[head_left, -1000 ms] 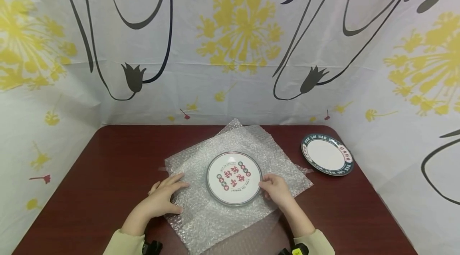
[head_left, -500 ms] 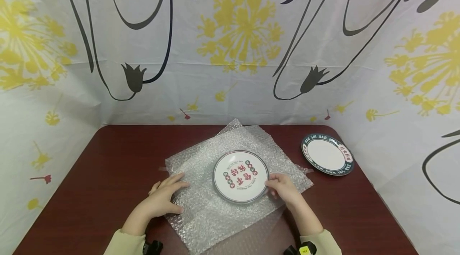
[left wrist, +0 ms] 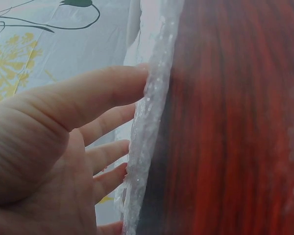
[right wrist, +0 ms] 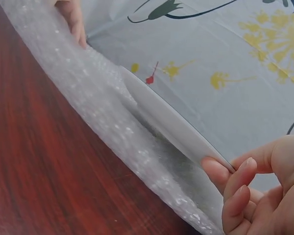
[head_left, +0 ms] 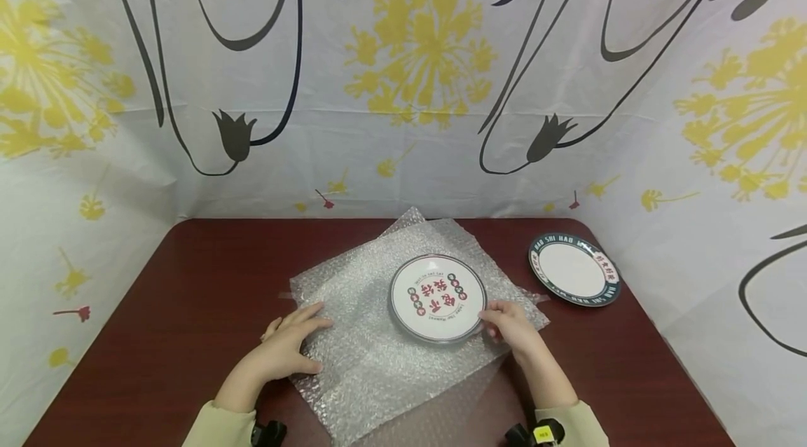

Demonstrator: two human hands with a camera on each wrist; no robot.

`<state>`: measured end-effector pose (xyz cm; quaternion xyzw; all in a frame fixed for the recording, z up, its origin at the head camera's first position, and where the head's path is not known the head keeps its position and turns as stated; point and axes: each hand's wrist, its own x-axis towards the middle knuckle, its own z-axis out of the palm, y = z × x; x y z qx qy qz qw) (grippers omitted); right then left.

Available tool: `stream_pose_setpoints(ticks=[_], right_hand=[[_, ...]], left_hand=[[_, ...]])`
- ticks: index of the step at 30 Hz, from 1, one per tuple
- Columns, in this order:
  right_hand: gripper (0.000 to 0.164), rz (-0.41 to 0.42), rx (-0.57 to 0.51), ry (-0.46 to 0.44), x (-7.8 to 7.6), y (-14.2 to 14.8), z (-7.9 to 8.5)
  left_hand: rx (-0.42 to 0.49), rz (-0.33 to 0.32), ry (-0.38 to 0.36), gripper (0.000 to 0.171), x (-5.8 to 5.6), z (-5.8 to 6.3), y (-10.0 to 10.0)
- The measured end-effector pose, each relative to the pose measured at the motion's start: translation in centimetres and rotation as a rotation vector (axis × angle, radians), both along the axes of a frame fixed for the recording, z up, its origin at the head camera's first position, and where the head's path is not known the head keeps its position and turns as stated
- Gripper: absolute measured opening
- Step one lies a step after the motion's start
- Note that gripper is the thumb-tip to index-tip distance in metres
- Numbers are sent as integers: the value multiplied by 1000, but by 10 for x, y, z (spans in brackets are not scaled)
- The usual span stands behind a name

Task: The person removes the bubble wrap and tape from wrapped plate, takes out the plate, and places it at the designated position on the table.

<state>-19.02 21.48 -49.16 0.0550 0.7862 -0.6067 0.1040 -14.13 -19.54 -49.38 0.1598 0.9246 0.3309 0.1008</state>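
A round white plate (head_left: 438, 298) with red lettering in its centre and a dark rim line is over a sheet of bubble wrap (head_left: 366, 384). At its right edge my right hand (head_left: 509, 328) pinches the rim between thumb and fingers. From the right wrist view, the plate's pale side (right wrist: 161, 122) is tilted, with a gap above the wrap. My left hand (head_left: 286, 347) rests on the wrap's left edge, fingers spread and relaxed. In the left wrist view, the thumb and fingertips of that hand (left wrist: 54, 132) touch the wrap's edge (left wrist: 157, 93).
A second plate (head_left: 574, 270), white with a dark lettered rim, lies at the table's right back. The dark red wooden table (head_left: 189, 293) backs onto a white curtain (head_left: 403, 174) with yellow and grey flower prints. More bubble wrap (head_left: 441, 412) shows under the sheet's near edge.
My right hand has carried the plate rightward and slightly toward the back across the bubble wrap. My left hand has stayed in place, and the second plate has not moved.
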Motion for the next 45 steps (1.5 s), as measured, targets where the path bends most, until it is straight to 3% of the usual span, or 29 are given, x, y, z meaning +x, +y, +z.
stream_pose_setpoints(ticks=[8, 19, 26, 45], right_hand=[[13, -49, -32, -2, -2, 11, 4], [13, -190, -98, 17, -4, 26, 8], [30, -246, -120, 23, -4, 37, 10], [11, -473, -224, 52, -7, 57, 15]], left_hand=[[-1, -2, 5, 67, 0, -1, 0], [13, -4, -2, 66, 1, 1, 1], [12, 1, -11, 67, 1, -1, 0], [20, -9, 7, 67, 1, -1, 0]])
